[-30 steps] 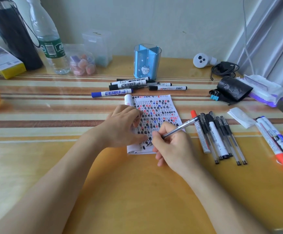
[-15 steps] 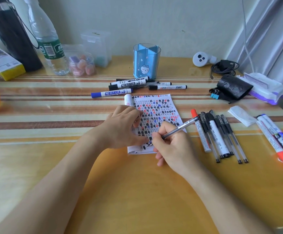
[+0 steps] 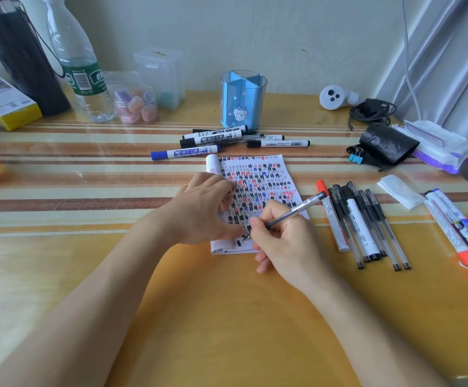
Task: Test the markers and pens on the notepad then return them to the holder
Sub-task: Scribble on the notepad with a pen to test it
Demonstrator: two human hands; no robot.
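A small notepad [image 3: 266, 180] covered in black, blue and red marks lies mid-table. My left hand [image 3: 203, 208] rests flat on its left side, fingers spread. My right hand [image 3: 283, 241] grips a clear gel pen [image 3: 297, 209] with its tip on the pad's lower edge. The blue holder [image 3: 243, 100] stands empty behind the pad. Several whiteboard markers [image 3: 213, 139] lie between holder and pad. A row of pens and markers [image 3: 361, 222] lies right of the pad, and three more markers [image 3: 459, 230] sit at the far right.
A water bottle [image 3: 83, 71], dark flask [image 3: 17, 51], yellow box [image 3: 6, 103] and candy jar [image 3: 136, 106] stand at the back left. A black pouch [image 3: 386, 146], binder clips [image 3: 355, 157], wipes pack [image 3: 439, 146], folded tissue [image 3: 399, 191] and cable [image 3: 372, 110] sit at the right.
The pen tip has made small strokes near the pad's lower edge. Both hands stay in place; the view shifted slightly.
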